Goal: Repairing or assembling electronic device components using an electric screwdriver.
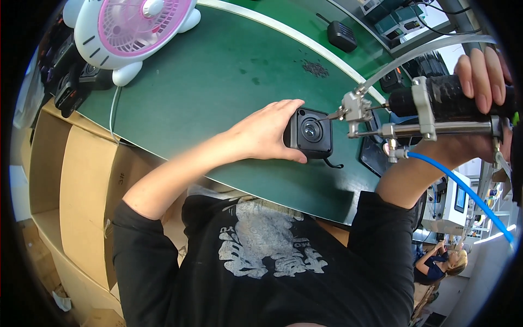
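My left hand (260, 132) is closed around the left side of a black, square, box-shaped device (320, 148) on the green table. A round, lens-like part sits in the device's upward face, and a short black strap hangs from its lower edge. My right hand (482, 79) grips the black body of a powered screwdriver (438, 97) with a metal feed head. The slim tip of this tool reaches the device's face, close beside the round part. Whether a screw is at the tip is too small to tell.
A white and pink fan (136, 32) stands at the far left, beside several black devices (68, 90). Small dark pieces (315, 68) lie heaped on the table (218, 71). A blue hose (463, 185) trails from the tool. Cardboard boxes (87, 201) stand at left; another person (436, 267) is at lower right.
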A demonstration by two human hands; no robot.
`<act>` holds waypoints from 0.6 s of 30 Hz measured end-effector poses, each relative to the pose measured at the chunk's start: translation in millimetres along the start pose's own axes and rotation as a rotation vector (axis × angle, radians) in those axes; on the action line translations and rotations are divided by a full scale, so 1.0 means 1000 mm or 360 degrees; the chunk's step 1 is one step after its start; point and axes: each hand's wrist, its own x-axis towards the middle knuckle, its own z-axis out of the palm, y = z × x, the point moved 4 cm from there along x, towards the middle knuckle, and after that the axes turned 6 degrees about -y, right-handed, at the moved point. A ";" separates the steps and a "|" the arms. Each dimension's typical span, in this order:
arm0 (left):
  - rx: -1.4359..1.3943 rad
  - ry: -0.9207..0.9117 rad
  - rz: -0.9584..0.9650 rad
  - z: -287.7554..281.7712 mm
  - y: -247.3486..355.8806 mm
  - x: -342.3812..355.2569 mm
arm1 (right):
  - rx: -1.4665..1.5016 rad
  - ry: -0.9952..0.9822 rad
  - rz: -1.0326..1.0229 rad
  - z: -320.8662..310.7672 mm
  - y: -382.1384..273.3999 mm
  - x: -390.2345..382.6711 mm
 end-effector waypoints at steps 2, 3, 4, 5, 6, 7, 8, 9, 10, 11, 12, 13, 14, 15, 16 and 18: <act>0.0012 0.0057 0.0068 -0.001 -0.001 0.001 | 0.0024 0.0017 0.0037 0.000 0.009 0.002; 0.0002 0.0062 0.0065 0.000 -0.002 0.000 | 0.0036 0.0025 0.0061 0.000 0.014 0.003; -0.0001 0.0100 0.0079 -0.001 0.000 -0.001 | 0.0054 0.0032 0.0067 -0.001 0.017 0.003; -0.0007 0.0137 0.0093 -0.002 0.002 -0.002 | 0.0072 0.0040 0.0076 -0.001 0.020 0.002; -0.0002 0.0141 0.0084 -0.003 0.003 -0.002 | 0.0090 0.0048 0.0087 -0.001 0.024 0.001; -0.0021 0.0142 0.0100 -0.004 0.002 -0.001 | 0.0097 0.0058 0.0111 -0.002 0.029 0.002; -0.0040 0.0142 0.0116 -0.004 0.001 0.000 | 0.0105 0.0067 0.0135 -0.002 0.034 0.002; -0.0048 0.0145 0.0116 -0.005 0.000 0.000 | 0.0113 0.0077 0.0158 -0.003 0.040 0.002; -0.0055 0.0142 0.0093 -0.004 -0.001 -0.001 | 0.0127 0.0083 0.0183 -0.004 0.046 0.001; -0.0060 0.0139 0.0069 -0.004 -0.001 -0.001 | 0.0142 0.0089 0.0207 -0.005 0.052 0.001; -0.0067 0.0146 0.0063 -0.007 -0.001 -0.001 | 0.0156 0.0096 0.0229 -0.006 0.058 0.000; -0.0093 0.0108 0.0056 -0.007 0.001 -0.002 | 0.0167 0.0107 0.0255 -0.007 0.063 -0.003; -0.0118 0.0071 0.0051 -0.006 0.002 -0.001 | 0.0178 0.0119 0.0278 -0.008 0.068 -0.005; -0.0123 0.0072 0.0049 -0.005 0.002 -0.001 | 0.0187 0.0130 0.0297 -0.009 0.072 -0.008; -0.0053 0.0109 0.0081 -0.004 0.003 0.000 | 0.0197 0.0144 0.0318 -0.010 0.075 -0.011; 0.0022 0.0145 0.0117 -0.002 0.003 0.000 | 0.0242 0.0035 0.0254 -0.013 0.080 -0.015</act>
